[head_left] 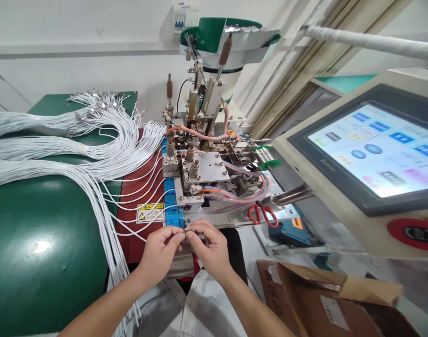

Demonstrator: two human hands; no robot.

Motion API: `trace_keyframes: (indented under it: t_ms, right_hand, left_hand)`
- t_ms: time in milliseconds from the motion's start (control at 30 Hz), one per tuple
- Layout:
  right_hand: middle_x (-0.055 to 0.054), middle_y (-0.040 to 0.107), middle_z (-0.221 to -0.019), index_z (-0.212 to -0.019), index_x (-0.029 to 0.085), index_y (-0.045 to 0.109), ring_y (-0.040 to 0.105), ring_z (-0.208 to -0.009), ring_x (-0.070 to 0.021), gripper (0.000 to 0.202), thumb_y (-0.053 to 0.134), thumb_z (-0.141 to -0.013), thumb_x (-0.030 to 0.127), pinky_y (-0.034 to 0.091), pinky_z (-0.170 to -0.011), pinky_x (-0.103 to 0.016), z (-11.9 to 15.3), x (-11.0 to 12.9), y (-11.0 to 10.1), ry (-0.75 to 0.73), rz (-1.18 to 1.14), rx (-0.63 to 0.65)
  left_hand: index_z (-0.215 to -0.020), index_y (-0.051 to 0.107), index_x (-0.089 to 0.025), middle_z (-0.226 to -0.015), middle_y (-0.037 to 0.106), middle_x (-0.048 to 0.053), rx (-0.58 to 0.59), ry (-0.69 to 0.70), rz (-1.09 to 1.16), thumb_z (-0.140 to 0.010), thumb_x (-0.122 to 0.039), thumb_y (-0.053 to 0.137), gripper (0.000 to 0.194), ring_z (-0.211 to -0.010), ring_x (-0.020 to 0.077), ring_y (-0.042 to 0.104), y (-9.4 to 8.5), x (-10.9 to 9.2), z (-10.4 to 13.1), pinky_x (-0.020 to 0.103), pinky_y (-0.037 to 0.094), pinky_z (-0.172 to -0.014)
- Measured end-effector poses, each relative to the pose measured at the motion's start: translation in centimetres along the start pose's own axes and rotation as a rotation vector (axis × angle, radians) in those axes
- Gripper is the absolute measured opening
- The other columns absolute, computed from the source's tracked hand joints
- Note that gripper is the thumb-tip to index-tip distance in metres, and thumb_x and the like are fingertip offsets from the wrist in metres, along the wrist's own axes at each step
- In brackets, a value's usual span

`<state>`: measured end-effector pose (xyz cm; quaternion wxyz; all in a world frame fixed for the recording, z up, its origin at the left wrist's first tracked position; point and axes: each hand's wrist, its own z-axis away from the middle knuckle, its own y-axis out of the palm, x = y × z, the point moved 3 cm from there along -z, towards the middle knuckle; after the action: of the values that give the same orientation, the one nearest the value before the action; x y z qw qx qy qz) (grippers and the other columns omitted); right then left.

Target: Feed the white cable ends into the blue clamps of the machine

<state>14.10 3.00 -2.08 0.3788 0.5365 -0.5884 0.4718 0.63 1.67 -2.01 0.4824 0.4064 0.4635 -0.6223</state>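
My left hand (162,252) is closed in a pinch at the front end of the blue fixture strip (170,196). A white cable (131,232) runs from the left into this hand. My right hand (211,245) also pinches, its fingertips meeting those of my left hand. Whatever tiny piece lies between the fingertips is hidden. Just beyond both hands stands a metal assembly machine (208,168) with hoses and cylinders. Several white cables lead into the blue strip along its left side.
A thick bundle of white cables (59,152) lies across the green table (34,248). Red-handled scissors (263,214) rest at the machine's right edge. A touchscreen panel (375,145) juts in on the right, above a cardboard box (315,299). A green bowl feeder (214,35) stands behind.
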Motion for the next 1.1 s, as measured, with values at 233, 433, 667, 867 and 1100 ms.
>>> trace_keyframes:
  t_ms: [233,433,667,867,1100]
  right_hand:
    - [-0.004,0.060,-0.072,-0.074,0.019,0.060,0.053,-0.068,-0.0152,0.012,0.050,-0.076,0.013,0.043,-0.062,-0.028,-1.5,2.1,-1.2,-0.270,0.430,0.395]
    - [-0.001,0.054,-0.062,-0.064,0.019,0.055,0.050,-0.060,-0.0128,0.017,0.047,-0.079,0.017,0.042,-0.057,-0.026,-0.6,1.4,0.0,-0.069,0.253,0.051]
    - [-0.002,0.057,-0.065,-0.067,0.018,0.059,0.052,-0.062,-0.0136,0.012,0.053,-0.077,0.018,0.043,-0.059,-0.026,0.4,0.4,0.2,0.009,0.164,0.014]
    - [-0.001,0.055,-0.066,-0.068,0.018,0.059,0.051,-0.061,-0.0126,0.009,0.054,-0.076,0.021,0.042,-0.056,-0.024,0.0,-0.1,0.0,0.159,0.062,0.004]
    - [0.000,0.055,-0.064,-0.064,0.018,0.055,0.052,-0.060,-0.0128,0.012,0.054,-0.076,0.019,0.042,-0.059,-0.025,0.3,-0.5,0.3,0.078,0.195,-0.043]
  left_hand:
    - [-0.067,0.063,-0.019,-0.064,0.061,0.000,0.107,0.189,-0.317,-0.077,-0.018,0.048,0.018,-0.062,0.0132,0.053,-0.2,-1.1,0.2,0.023,0.041,-0.061]
    - [-0.080,0.063,-0.016,-0.074,0.064,0.003,-0.066,0.089,-0.104,-0.081,-0.029,0.050,0.018,-0.066,0.0138,0.057,-0.2,-0.1,0.4,0.022,0.046,-0.061]
    - [-0.082,0.063,-0.013,-0.068,0.063,0.002,-0.061,0.002,0.028,-0.079,-0.034,0.053,0.023,-0.057,0.0115,0.055,0.1,0.2,0.3,0.022,0.047,-0.056]
    - [-0.109,0.059,-0.015,-0.065,0.059,-0.001,-0.017,0.041,0.062,-0.080,-0.032,0.052,0.034,-0.056,0.0096,0.054,0.3,0.4,0.0,0.021,0.047,-0.058]
    - [-0.100,0.061,-0.016,-0.076,0.062,0.003,0.006,0.029,0.082,-0.081,-0.032,0.051,0.027,-0.063,0.0120,0.058,0.6,0.6,-0.1,0.023,0.049,-0.062]
